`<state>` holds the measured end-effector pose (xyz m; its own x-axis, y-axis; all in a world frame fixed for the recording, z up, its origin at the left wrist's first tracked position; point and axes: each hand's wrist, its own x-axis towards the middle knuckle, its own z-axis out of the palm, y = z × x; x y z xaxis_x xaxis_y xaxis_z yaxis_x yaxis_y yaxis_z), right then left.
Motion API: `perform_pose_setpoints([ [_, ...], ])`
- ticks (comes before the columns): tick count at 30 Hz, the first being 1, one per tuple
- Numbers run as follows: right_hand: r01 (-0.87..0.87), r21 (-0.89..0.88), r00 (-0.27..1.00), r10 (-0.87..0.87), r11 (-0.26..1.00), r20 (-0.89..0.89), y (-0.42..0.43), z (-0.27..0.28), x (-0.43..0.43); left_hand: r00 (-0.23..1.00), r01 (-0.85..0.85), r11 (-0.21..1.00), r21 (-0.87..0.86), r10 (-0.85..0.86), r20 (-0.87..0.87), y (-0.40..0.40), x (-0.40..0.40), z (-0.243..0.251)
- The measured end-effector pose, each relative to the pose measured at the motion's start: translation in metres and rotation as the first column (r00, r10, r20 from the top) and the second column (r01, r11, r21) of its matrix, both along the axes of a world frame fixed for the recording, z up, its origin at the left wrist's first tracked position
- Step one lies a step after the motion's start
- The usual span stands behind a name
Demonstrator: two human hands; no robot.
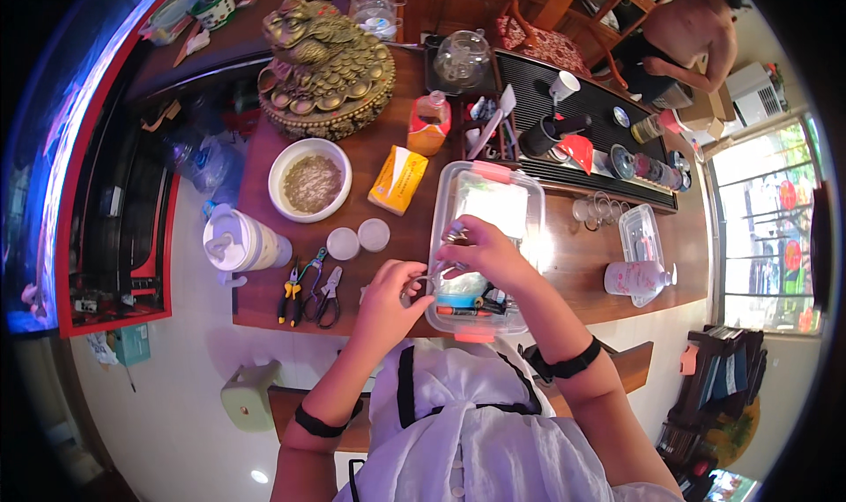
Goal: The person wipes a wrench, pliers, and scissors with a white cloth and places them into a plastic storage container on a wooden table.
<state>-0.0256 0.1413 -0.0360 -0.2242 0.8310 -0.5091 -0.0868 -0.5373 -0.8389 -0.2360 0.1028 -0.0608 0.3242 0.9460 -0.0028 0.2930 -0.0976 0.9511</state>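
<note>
My left hand [391,297] is curled at the left rim of a clear plastic storage box [537,218], its fingers around a thin ring-like loop [415,281] that looks like metal. Above the box, my right hand [492,254] has its fingers bent around small shiny pieces [456,234], too small to name. The two hands are close together but apart. Inside the box lie a white sheet [496,204], a blue round item [457,301] and an orange-red pen-like item [459,311]. Left of my hands rest yellow-black pliers [291,294], slim multicoloured pliers [314,270] and black-handled scissors [329,298].
Around the wooden table are two small round tubs [359,239], a white bowl of brownish contents [312,181], a yellow tissue pack [398,179], a tumbler [254,241], a bronze-coloured toad statue [324,72], a pump bottle [634,278] and a tea tray [529,82]. A person stands back right.
</note>
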Motion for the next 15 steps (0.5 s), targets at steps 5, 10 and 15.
perform_pose_setpoints([
  [5,0.047,-0.061,0.984,-0.036,0.997,0.174,-0.04,-0.014,0.073,0.963,0.251,0.96,0.127,-0.234,-0.134,0.012,0.038,-0.007],
  [10,-0.188,-0.004,0.834,0.162,0.982,0.527,-0.074,-0.025,0.1,0.857,0.467,0.884,0.016,-0.449,-0.252,0.021,0.06,-0.015],
  [15,-0.511,0.027,0.586,0.325,0.859,0.742,-0.09,-0.056,0.098,0.615,0.675,0.726,-0.131,-0.653,-0.442,0.021,0.072,-0.028],
])
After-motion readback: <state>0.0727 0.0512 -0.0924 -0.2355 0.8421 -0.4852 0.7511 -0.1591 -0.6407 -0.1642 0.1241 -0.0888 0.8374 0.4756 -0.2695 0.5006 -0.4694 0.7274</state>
